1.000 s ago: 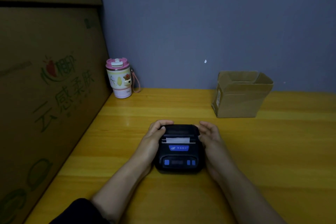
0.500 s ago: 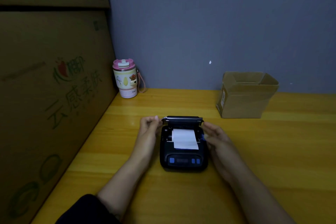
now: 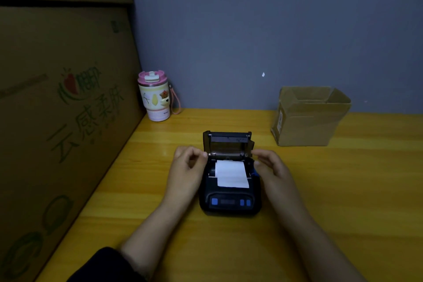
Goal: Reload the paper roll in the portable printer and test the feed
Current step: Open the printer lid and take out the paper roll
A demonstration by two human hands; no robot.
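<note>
A black portable printer (image 3: 230, 204) with blue buttons sits on the yellow wooden table (image 3: 343, 190). Its lid (image 3: 227, 142) stands up at the back. Inside lies a white paper roll (image 3: 231, 173), its loose end draped forward over the printer's front edge. My left hand (image 3: 186, 167) rests at the printer's left side, fingertips pinched at the lid's hinge corner. My right hand (image 3: 272, 167) is at the right side, fingertips touching the lid's right corner. Neither hand holds the paper.
A pink-lidded tumbler (image 3: 154, 96) stands at the back left by the wall. An opened small cardboard box (image 3: 309, 119) sits at the back right. Large printed cartons (image 3: 57, 121) wall off the table's left side.
The printer's lid went from closed to raised upright, exposing the paper roll. Both hands moved from gripping the printer's sides to the lid's corners.
</note>
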